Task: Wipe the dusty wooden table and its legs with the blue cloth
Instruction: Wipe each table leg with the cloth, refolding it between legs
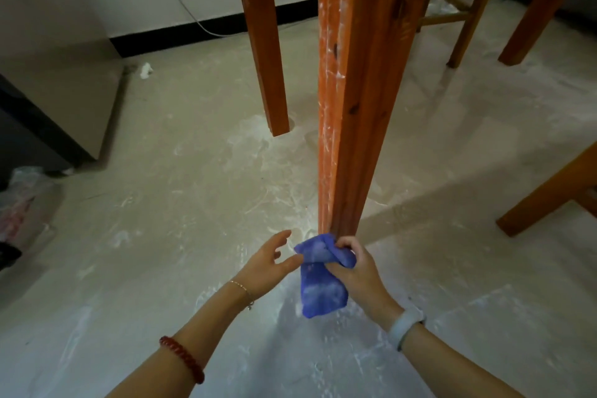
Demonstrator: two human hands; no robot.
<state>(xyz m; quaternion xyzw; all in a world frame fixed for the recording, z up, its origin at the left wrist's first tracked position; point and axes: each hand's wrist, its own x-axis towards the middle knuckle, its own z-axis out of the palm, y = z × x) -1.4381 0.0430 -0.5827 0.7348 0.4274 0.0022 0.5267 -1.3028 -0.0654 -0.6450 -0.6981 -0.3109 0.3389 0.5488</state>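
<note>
The near table leg [355, 90] is orange-brown wood, streaked with white dust along its left edge. At its foot, my right hand [358, 271] grips the blue cloth [318, 287], which is bunched against the base of the leg and hangs down, smeared with white dust. My left hand [271, 263] hovers just left of the cloth, fingers spread, holding nothing. A second table leg [265, 42] stands farther back to the left. The tabletop is out of view.
White dust covers the pale floor [181, 203]. Further wooden legs [546, 3] and a stool frame [458, 13] stand at the back right, another wooden leg [549, 194] at the right edge. A grey cabinet [55, 100] and plastic bags [22, 203] sit at the left; a white cable [184, 6] runs down the wall.
</note>
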